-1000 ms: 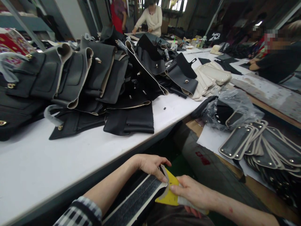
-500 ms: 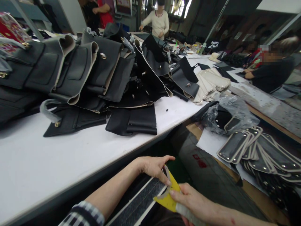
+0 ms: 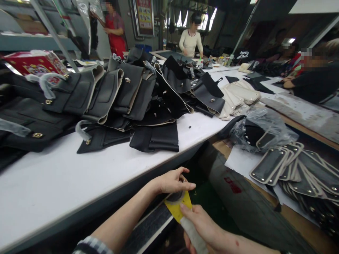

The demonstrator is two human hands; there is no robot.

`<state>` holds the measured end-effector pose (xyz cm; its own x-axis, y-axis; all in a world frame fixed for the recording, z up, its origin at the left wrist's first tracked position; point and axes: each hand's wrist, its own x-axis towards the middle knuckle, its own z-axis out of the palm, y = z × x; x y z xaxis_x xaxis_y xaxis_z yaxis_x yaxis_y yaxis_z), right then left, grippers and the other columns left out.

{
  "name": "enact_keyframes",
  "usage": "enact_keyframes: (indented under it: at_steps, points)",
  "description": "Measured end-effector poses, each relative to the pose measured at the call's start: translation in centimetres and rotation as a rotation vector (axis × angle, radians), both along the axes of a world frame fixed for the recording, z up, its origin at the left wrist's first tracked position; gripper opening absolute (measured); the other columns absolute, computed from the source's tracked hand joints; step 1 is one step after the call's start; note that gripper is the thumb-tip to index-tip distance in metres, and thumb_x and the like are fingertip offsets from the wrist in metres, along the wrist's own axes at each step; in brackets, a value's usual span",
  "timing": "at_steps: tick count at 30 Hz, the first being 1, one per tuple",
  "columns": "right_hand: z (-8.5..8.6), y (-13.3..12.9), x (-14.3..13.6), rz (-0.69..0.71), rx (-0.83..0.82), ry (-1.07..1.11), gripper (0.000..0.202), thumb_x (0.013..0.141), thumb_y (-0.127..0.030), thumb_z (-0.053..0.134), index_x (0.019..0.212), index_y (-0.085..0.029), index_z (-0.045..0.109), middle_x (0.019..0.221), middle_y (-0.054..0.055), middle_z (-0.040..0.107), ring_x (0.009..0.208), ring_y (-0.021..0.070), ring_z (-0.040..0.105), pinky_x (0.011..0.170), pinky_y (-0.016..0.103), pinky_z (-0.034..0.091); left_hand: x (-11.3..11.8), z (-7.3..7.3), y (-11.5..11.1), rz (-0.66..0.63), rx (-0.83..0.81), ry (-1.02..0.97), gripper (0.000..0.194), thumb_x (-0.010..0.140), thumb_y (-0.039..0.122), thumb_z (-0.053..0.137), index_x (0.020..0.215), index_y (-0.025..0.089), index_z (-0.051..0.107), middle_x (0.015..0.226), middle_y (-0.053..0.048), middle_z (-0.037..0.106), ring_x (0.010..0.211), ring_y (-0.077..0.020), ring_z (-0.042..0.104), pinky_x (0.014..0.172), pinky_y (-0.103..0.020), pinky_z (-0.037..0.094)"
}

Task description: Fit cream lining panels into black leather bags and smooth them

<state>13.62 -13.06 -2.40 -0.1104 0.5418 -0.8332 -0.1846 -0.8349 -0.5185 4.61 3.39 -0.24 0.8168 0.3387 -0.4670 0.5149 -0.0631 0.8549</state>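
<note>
My right hand [image 3: 202,225] is closed around the pale grey handle of a yellow flat tool [image 3: 182,209] with a hollow, curved top edge. The tool's exact kind is unclear. Just above that edge, my left hand [image 3: 172,181] has its thumb stretched out and its index finger bent away from it. A small dark, rounded shape shows beneath those fingers; I cannot make out what it is. Below both hands, a long dark strip with pale edges [image 3: 150,229] runs down toward the lower left.
Black leather bag pieces [image 3: 106,95] are heaped along the white table [image 3: 66,187]. Cream panels [image 3: 238,93] lie at its far end. To the right are grey, cream-edged panels [image 3: 270,164] and a clear plastic bag [image 3: 270,123]. Co-workers stand or sit beyond.
My left thumb has lifted off the yellow tool and stretched outward. Both hands have shifted slightly left, and the tool is more upright. My view has turned a little left and up.
</note>
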Motion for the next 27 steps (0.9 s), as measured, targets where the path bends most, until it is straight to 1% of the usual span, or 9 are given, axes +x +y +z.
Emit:
enact_keyframes:
  at_steps: [6,9,11,13,16,18,20,23,27]
  points:
    - [1.4,-0.4,-1.3,-0.069,-0.013,0.001,0.038,0.097,-0.053,0.023,0.103,-0.019,0.038,0.044,0.001,0.057,0.033,0.0158,0.050,0.031,0.023,0.044,0.7,1.5,-3.1,0.103,0.255,0.225,0.086,0.057,0.041,0.080,0.135,0.023,0.048,0.118,-0.011,0.067,0.104,-0.0324,0.063,0.088,-0.041,0.048]
    - [1.2,-0.8,-1.7,-0.090,-0.020,0.054,0.047,0.096,-0.057,0.022,0.104,-0.016,0.044,0.046,0.000,0.056,0.034,0.0153,0.050,0.034,0.026,0.046,1.4,1.8,-3.9,0.109,0.295,0.269,0.086,0.057,0.036,0.079,0.136,0.024,0.047,0.119,-0.009,0.067,0.103,-0.0309,0.064,0.087,-0.038,0.049]
    - [0.6,-1.7,-1.6,-0.020,-0.066,0.138,0.054,0.097,-0.054,0.019,0.100,-0.012,0.053,0.048,0.002,0.056,0.035,0.0147,0.050,0.035,0.025,0.044,1.6,1.9,-4.1,0.114,0.306,0.266,0.086,0.058,0.036,0.078,0.137,0.024,0.046,0.120,-0.007,0.067,0.103,-0.0288,0.064,0.085,-0.035,0.050]
    - [0.0,-3.3,-1.0,0.116,-0.004,0.222,0.049,0.094,-0.048,0.036,0.091,-0.008,0.064,0.055,0.005,0.060,0.042,0.0114,0.052,0.042,0.022,0.042,1.4,1.8,-4.2,0.129,0.309,0.244,0.089,0.058,0.036,0.078,0.139,0.025,0.044,0.122,-0.006,0.066,0.102,-0.0268,0.065,0.084,-0.033,0.050]
    - [0.2,-6.2,0.9,0.238,0.254,0.274,0.034,0.071,-0.038,0.074,0.089,-0.009,0.073,0.073,0.005,0.066,0.059,0.0065,0.055,0.056,0.016,0.040,0.5,1.7,-4.5,0.171,0.301,0.201,0.100,0.056,0.034,0.079,0.146,0.024,0.036,0.126,-0.008,0.064,0.106,-0.0270,0.064,0.088,-0.033,0.049]
    - [1.0,-7.3,2.4,0.152,0.342,0.218,0.046,0.066,-0.046,0.077,0.094,-0.010,0.072,0.065,0.001,0.063,0.056,0.0068,0.051,0.056,0.018,0.038,-0.5,1.6,-4.8,0.203,0.289,0.166,0.103,0.057,0.033,0.080,0.148,0.023,0.032,0.128,-0.009,0.063,0.110,-0.0278,0.062,0.095,-0.035,0.047]
    - [1.8,-7.1,3.6,-0.089,0.341,0.079,0.054,0.070,-0.059,0.070,0.092,-0.009,0.069,0.049,-0.004,0.051,0.046,0.0077,0.043,0.049,0.021,0.034,-1.5,1.6,-4.9,0.236,0.263,0.126,0.098,0.062,0.035,0.078,0.148,0.022,0.033,0.129,-0.009,0.063,0.115,-0.0268,0.060,0.101,-0.036,0.044]
    - [1.7,-4.8,3.9,-0.437,0.325,-0.090,0.058,0.068,-0.064,0.069,0.094,-0.012,0.062,0.049,-0.007,0.044,0.046,0.0087,0.040,0.046,0.023,0.035,-2.6,1.6,-4.9,0.286,0.216,0.076,0.073,0.078,0.042,0.065,0.143,0.018,0.041,0.135,-0.009,0.060,0.121,-0.0236,0.056,0.105,-0.033,0.041]
    - [-0.9,-1.4,2.8,-0.494,0.316,-0.131,0.068,0.071,-0.070,0.064,0.111,-0.015,0.056,0.055,-0.008,0.045,0.046,0.0090,0.042,0.045,0.022,0.036,-3.0,2.3,-4.8,0.275,0.195,0.000,0.051,0.090,0.050,0.047,0.127,0.017,0.062,0.129,-0.008,0.065,0.119,-0.0248,0.058,0.105,-0.035,0.042]
